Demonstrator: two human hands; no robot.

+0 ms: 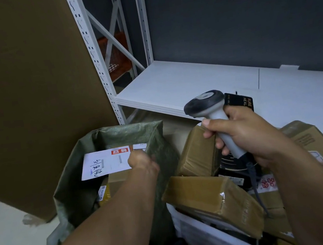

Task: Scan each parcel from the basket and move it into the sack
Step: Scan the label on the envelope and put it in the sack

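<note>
**Ready to let go**

My left hand [143, 161] pinches the white parcel [104, 163] by its right edge; its long axis runs leftward from that hand, inside the sack [73, 186]. My right hand [245, 132], wrapped round the scanner [217, 119], hangs over the basket [200, 233]

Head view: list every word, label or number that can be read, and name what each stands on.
"PURE HEAL", the rest hidden: black box behind the scanner.
Red tag and handwriting, not legible: white envelope held by the left hand.
Red characters, blurred: white parcel.
Printed label, too small: yellow parcel in the sack.
</note>
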